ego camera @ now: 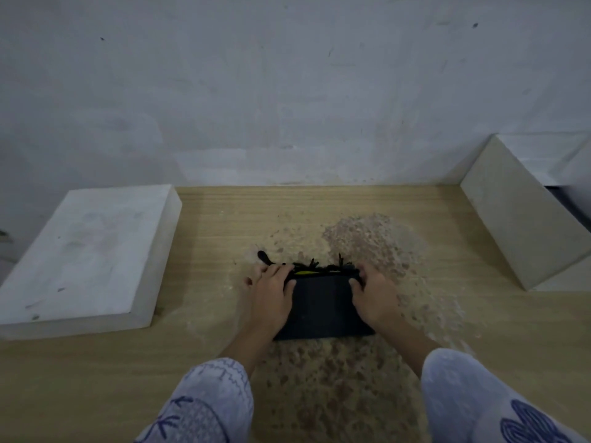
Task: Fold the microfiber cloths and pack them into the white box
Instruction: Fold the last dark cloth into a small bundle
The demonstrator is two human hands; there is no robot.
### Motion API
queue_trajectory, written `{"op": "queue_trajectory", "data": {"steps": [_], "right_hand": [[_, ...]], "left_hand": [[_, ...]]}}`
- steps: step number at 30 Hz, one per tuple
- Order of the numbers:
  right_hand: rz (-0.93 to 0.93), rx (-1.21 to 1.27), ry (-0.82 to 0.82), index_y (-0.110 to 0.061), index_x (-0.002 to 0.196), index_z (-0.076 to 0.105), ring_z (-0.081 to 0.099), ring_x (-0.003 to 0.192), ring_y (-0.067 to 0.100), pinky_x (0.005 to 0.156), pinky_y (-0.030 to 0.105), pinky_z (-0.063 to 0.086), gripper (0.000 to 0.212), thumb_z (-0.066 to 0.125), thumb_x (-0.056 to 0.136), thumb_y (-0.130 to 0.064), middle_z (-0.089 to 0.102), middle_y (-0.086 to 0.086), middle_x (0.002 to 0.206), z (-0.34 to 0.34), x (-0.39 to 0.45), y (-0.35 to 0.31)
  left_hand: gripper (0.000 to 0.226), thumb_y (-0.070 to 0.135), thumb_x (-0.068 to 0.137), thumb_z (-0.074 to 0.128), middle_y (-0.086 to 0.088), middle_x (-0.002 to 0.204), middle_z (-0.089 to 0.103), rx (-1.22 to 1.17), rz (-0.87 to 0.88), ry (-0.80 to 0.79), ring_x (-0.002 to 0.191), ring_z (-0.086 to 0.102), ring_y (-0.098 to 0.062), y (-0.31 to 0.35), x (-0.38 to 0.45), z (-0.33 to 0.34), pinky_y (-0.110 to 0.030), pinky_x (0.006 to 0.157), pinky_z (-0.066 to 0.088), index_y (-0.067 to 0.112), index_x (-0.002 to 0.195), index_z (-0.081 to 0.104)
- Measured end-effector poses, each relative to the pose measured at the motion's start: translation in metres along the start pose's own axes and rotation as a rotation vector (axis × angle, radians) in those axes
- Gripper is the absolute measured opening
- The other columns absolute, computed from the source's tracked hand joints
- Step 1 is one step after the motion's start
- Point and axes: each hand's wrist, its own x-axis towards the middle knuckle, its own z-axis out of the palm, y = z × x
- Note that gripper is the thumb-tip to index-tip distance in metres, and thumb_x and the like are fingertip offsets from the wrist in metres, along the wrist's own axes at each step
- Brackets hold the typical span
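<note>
Item: one dark microfiber cloth [321, 306], already folded to a compact rectangle, lies on the wooden table [224, 219] at 6 o'clock of centre; left hand [271, 295] and right hand [374, 298] each grip a far corner, fingers curled over the fringed edge. White box [524, 219] stands open and tilted at 3 o'clock, well apart, contents hidden; its flat white lid [86, 254] lies at 9 o'clock. Status, by judgement: folding near done, packing outstanding; no other cloths visible.

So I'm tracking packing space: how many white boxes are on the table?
2: one white box lies flat at the table's left; the other white box stands tilted at the right, partly cut off by the frame.
</note>
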Motion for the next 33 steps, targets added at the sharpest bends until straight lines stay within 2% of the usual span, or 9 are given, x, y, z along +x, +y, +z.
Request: {"op": "queue_trajectory", "data": {"steps": [2,7,13,18,23,26,28,30,33], "right_hand": [[-0.021,0.003,-0.001,-0.013,0.120,0.054,0.053,0.111,0.028,0.091,0.039,0.048,0.028,0.051,0.092,-0.021,0.057,0.010,0.122,0.000,0.002,0.002],[-0.186,0.048,0.051,-0.012,0.092,0.059,0.055,0.097,0.026,0.081,0.038,0.048,0.008,0.056,0.086,-0.009,0.063,0.007,0.101,-0.001,-0.001,0.006],[-0.152,0.205,0.107,-0.011,0.092,0.064,0.056,0.089,0.020,0.080,0.031,0.044,0.016,0.055,0.082,-0.002,0.059,-0.002,0.088,-0.002,-0.004,-0.001],[-0.080,0.104,0.122,-0.015,0.094,0.058,0.056,0.084,0.025,0.082,0.038,0.044,0.008,0.051,0.091,-0.017,0.056,0.000,0.080,0.001,0.012,-0.012],[0.005,-0.014,0.117,-0.012,0.099,0.060,0.058,0.091,0.032,0.081,0.041,0.047,0.019,0.053,0.092,-0.028,0.064,0.011,0.094,0.007,0.022,-0.009],[-0.038,-0.086,0.199,-0.012,0.115,0.056,0.049,0.111,0.034,0.092,0.047,0.044,0.029,0.051,0.092,-0.029,0.053,0.014,0.119,0.014,0.017,-0.005],[-0.197,-0.118,0.305,-0.010,0.118,0.056,0.045,0.115,0.029,0.093,0.047,0.044,0.035,0.045,0.091,-0.028,0.054,0.014,0.123,0.021,0.007,-0.003],[-0.395,-0.161,0.294,-0.009,0.118,0.057,0.041,0.116,0.021,0.094,0.044,0.045,0.040,0.034,0.092,-0.029,0.059,0.012,0.123,0.030,-0.004,-0.002],[-0.444,-0.322,0.090,-0.012,0.139,0.037,0.019,0.137,0.016,0.110,0.038,0.014,0.061,0.006,0.097,-0.043,0.038,0.007,0.147,0.042,-0.014,0.002]], "left_hand": [[0.035,0.035,0.096,0.039,0.008,0.130,0.050,0.046,0.029,-0.029,0.122,0.033,-0.019,-0.002,0.006,0.000,-0.036,0.091,0.022,0.028,0.129,0.049],[0.029,0.037,0.094,0.043,0.008,0.117,0.054,0.052,0.076,-0.012,0.114,0.037,-0.017,-0.005,0.012,0.002,-0.027,0.072,0.008,0.025,0.116,0.059],[0.060,0.055,0.084,0.016,0.007,0.103,0.061,-0.126,0.163,0.062,0.106,0.043,-0.015,-0.021,0.002,-0.001,-0.021,0.074,0.009,0.019,0.099,0.062],[0.040,0.046,0.093,0.038,0.001,0.111,0.055,-0.095,-0.008,0.037,0.109,0.038,-0.017,-0.024,0.018,0.002,-0.027,0.080,0.016,0.018,0.104,0.064],[0.029,0.044,0.089,0.049,0.001,0.111,0.055,-0.063,-0.140,0.016,0.112,0.040,-0.022,-0.022,0.027,0.009,-0.046,0.093,0.036,0.021,0.101,0.064],[0.026,0.044,0.087,0.054,0.002,0.107,0.057,-0.067,-0.169,0.133,0.108,0.043,-0.021,-0.018,0.023,0.009,-0.040,0.089,0.029,0.022,0.099,0.062],[0.026,0.044,0.087,0.052,0.002,0.106,0.058,-0.016,-0.074,0.260,0.103,0.043,-0.017,-0.014,0.015,0.008,-0.034,0.082,0.021,0.023,0.099,0.060],[0.032,0.041,0.089,0.041,0.000,0.106,0.063,-0.012,0.138,0.265,0.102,0.042,-0.012,-0.006,0.001,0.010,-0.029,0.081,0.026,0.020,0.100,0.062],[0.050,0.041,0.098,0.017,-0.001,0.135,0.053,0.096,0.379,0.045,0.132,0.027,-0.013,-0.009,-0.023,0.032,-0.033,0.102,0.029,0.017,0.127,0.051]]}}
